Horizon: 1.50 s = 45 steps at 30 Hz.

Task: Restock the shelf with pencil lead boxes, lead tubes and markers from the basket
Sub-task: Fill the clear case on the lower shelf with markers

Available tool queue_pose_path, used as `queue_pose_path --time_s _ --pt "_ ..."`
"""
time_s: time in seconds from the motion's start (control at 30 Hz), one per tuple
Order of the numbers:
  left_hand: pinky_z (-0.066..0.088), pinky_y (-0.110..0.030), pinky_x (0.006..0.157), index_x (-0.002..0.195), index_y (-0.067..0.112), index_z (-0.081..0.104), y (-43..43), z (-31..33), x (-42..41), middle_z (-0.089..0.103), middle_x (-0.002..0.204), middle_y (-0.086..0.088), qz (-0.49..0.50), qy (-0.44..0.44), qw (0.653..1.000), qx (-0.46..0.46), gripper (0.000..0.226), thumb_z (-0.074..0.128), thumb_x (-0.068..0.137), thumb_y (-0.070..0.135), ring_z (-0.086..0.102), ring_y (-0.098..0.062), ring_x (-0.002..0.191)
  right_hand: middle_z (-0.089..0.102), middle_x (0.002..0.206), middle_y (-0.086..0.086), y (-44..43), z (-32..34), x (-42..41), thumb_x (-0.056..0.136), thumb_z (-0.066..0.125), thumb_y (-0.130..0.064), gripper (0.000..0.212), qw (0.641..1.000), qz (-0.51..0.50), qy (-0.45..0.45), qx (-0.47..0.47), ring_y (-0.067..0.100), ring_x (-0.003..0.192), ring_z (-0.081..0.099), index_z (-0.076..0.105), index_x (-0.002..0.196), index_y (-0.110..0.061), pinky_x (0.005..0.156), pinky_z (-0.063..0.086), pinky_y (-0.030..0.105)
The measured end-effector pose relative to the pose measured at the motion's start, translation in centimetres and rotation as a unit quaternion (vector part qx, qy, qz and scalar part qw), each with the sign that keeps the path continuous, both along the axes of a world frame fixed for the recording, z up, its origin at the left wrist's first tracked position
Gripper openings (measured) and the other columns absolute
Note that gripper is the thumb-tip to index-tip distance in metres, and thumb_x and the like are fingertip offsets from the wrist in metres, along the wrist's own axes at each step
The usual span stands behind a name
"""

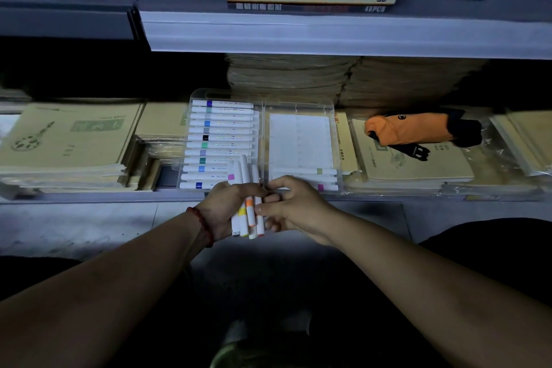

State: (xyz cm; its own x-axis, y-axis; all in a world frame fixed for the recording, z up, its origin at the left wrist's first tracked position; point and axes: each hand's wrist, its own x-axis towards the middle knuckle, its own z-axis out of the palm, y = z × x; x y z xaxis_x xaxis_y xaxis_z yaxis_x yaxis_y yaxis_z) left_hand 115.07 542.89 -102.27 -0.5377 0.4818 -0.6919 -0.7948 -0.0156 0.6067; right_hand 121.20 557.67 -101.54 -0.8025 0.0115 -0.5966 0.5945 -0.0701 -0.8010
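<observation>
Holding a bundle of white markers with coloured bands (249,212) just before the grey lower shelf (89,196), the left hand (222,209) grips their middles, seemingly so the right hand (294,207) can pinch the outermost one free. It is likely bound for the clear plastic two-compartment tray (298,104), whose right half holds few (the left is full). Both forearms reach forward, with the hands meeting at the bundle.

Dim, bluish light; the foreground sinks into deep shadow, and wide-angle distortion bends the soft edges.
</observation>
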Motion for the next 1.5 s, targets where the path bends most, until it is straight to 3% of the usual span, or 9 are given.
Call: queue_pose_path --time_s 0.2,0.33,0.47,0.57,0.67,0.83,1.13,1.3,1.5 --pt "0.058 -0.041 0.06 0.111 -0.014 0.061 0.3 0.1 0.2 0.057 0.099 -0.031 0.011 0.024 0.999 -0.03 0.026 0.062 0.087 -0.004 0.062 -0.035 0.07 0.074 0.101 0.015 0.1 -0.6 0.2 0.081 0.082 -0.01 0.055 0.997 0.043 0.0 0.066 0.029 0.067 0.072 0.05 0.125 -0.019 0.065 0.061 0.043" --pt "0.06 -0.045 0.069 0.118 -0.018 0.06 0.3 0.1 0.2 0.064 0.113 -0.037 0.016 0.018 0.999 -0.033 0.037 0.067 0.085 -0.003 0.068 -0.04 0.085 0.07 0.106 0.022 0.0 -0.5 0.2 0.081 0.076 0.004 0.052 0.999 0.008 0.016 0.039 0.034 0.079 0.073 0.053 0.123 -0.017 0.069 0.062 0.052" --pt "0.058 -0.036 0.055 0.118 -0.019 0.061 0.6 0.2 0.3 0.066 0.098 -0.033 0.021 0.027 0.998 -0.043 0.035 0.066 0.087 -0.004 0.07 -0.033 0.064 0.072 0.096 0.009 -0.1 -0.3 -0.1 0.073 0.074 -0.003 0.036 0.991 0.018 0.047 0.125 0.03 0.086 0.074 0.064 0.095 -0.031 0.072 0.062 0.055" --pt "0.055 -0.029 0.05 0.107 -0.017 0.062 0.8 0.0 0.2 0.065 0.074 -0.024 0.029 0.029 0.997 -0.058 0.023 0.066 0.088 -0.005 0.065 -0.026 0.054 0.076 0.086 0.013 1.1 1.3 -0.8 0.076 0.074 0.0 0.023 0.982 0.053 0.053 0.175 0.029 0.078 0.075 0.072 0.084 -0.021 0.074 0.062 0.052" --pt "0.051 -0.022 0.047 0.103 -0.008 0.064 0.7 -0.3 0.0 0.066 0.078 -0.023 0.03 0.032 0.997 -0.064 0.014 0.065 0.089 -0.006 0.064 -0.019 0.055 0.075 0.085 0.016 3.8 2.4 -1.9 0.087 0.068 0.002 0.023 0.966 0.065 0.051 0.243 0.025 0.074 0.072 0.073 0.107 -0.007 0.076 0.063 0.042" --pt "0.049 -0.021 0.046 0.088 0.0 0.064 0.8 -0.2 0.0 0.065 0.071 -0.017 0.024 0.036 0.997 -0.068 0.008 0.062 0.089 -0.008 0.059 -0.016 0.049 0.071 0.113 -0.002 7.1 1.1 -2.2 0.095 0.057 -0.003 0.03 0.859 0.088 0.192 0.466 0.013 0.097 0.063 0.072 0.118 -0.016 0.076 0.047 0.014" --pt "0.048 -0.021 0.044 0.098 0.0 0.06 0.9 0.1 0.1 0.065 0.067 -0.013 0.031 0.017 0.998 -0.052 0.014 0.059 0.089 -0.011 0.06 -0.015 0.046 0.076 0.107 0.013 8.2 -2.3 -1.9 0.074 0.066 0.01 0.045 0.708 0.156 0.252 0.641 0.039 0.091 0.069 0.076 0.114 -0.009 0.087 0.057 0.043" --pt "0.049 -0.02 0.045 0.096 0.001 0.062 0.8 0.2 0.1 0.064 0.067 -0.014 0.031 0.012 0.998 -0.049 0.014 0.06 0.088 -0.012 0.059 -0.015 0.046 0.046 0.152 0.01 7.2 -1.9 -1.6 0.091 0.051 0.003 0.058 0.672 0.261 0.19 0.666 0.029 0.139 0.043 0.046 0.147 -0.01 0.116 0.033 0.043" --pt "0.048 -0.021 0.044 0.092 0.001 0.06 0.9 0.0 0.1 0.06 0.065 -0.016 0.04 -0.001 0.998 -0.053 0.013 0.061 0.087 -0.011 0.056 -0.016 0.045 0.007 0.169 0.004 6.7 -3.7 -0.4 0.105 0.034 -0.02 0.059 0.686 0.276 0.17 0.652 0.02 0.156 0.001 0.015 0.16 -0.012 0.126 -0.001 0.039"
